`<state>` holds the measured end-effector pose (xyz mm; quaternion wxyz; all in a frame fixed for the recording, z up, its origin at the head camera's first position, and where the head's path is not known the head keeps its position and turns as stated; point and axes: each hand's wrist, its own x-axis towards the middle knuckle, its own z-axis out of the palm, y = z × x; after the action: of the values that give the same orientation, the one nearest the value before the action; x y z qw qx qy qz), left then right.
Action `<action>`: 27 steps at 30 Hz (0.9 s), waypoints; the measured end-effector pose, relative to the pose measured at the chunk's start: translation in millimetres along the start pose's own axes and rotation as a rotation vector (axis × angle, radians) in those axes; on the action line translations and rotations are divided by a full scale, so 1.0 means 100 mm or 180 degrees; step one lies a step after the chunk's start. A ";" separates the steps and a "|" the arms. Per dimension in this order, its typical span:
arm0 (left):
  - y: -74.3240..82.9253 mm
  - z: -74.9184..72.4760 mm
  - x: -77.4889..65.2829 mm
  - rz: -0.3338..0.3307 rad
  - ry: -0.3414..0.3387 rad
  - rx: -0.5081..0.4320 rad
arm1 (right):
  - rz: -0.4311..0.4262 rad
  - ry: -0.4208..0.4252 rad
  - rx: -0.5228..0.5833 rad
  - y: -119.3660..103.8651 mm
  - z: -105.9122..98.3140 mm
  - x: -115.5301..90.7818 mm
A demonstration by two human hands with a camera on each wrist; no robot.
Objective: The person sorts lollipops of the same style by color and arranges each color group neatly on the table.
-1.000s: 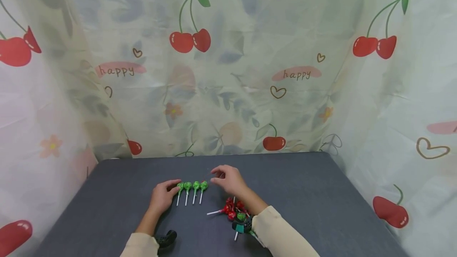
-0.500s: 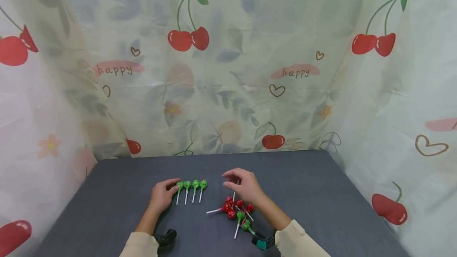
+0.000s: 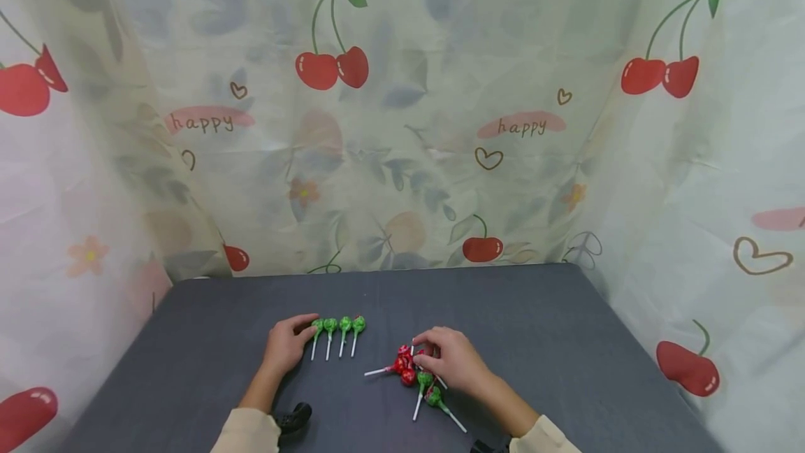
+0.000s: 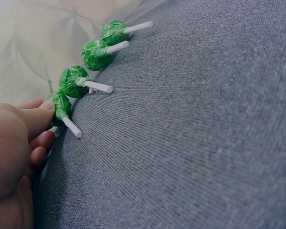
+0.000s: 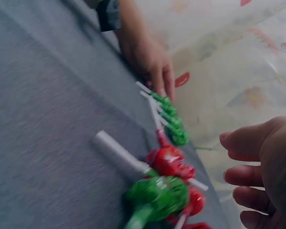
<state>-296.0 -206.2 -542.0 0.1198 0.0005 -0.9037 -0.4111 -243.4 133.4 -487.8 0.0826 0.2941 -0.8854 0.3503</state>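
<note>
Several green-wrapped lollipops [image 3: 345, 326] lie in a row on the table, white sticks toward me. My left hand [image 3: 286, 346] pinches the leftmost green lollipop [image 4: 61, 106] by its head, thumb in front. To the right is a loose pile of red lollipops [image 3: 402, 361] and two green lollipops [image 5: 155, 193], sticks pointing various ways. My right hand [image 3: 454, 361] hovers at the pile's right side with loosely bent fingers [image 5: 248, 176] and holds nothing. It hides part of the pile in the head view.
The dark grey cloth table [image 3: 522, 341] ends at a printed curtain [image 3: 402, 180] behind and at both sides. A black wrist strap [image 3: 294, 419] sits at my left sleeve.
My right hand has moved from beside the row's right end, back right and toward me, to the pile. The left hand stays at the leftmost green lollipop.
</note>
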 end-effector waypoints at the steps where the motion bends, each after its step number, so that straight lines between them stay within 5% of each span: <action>1: 0.00 0.00 0.00 0.0002 0.0000 -0.0002 | 0.0019 -0.0040 -0.0072 0.02 0.02 -0.02; 7: 0.01 -0.01 0.00 -0.0033 -0.0040 -0.0043 | 0.0108 -0.0148 -0.0387 0.09 0.12 -0.14; 16: 0.01 -0.01 0.00 -0.0022 -0.0070 -0.0036 | 0.0063 0.0093 -0.0994 0.01 0.24 -0.27; 27: 0.01 -0.02 -0.01 -0.0011 -0.0042 -0.0056 | 0.0166 0.0033 -0.1231 -0.05 0.24 -0.27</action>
<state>-294.9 -206.7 -540.1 0.1132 -0.0017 -0.9008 -0.4193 -216.9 126.6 -512.1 0.1331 0.2479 -0.9431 0.1772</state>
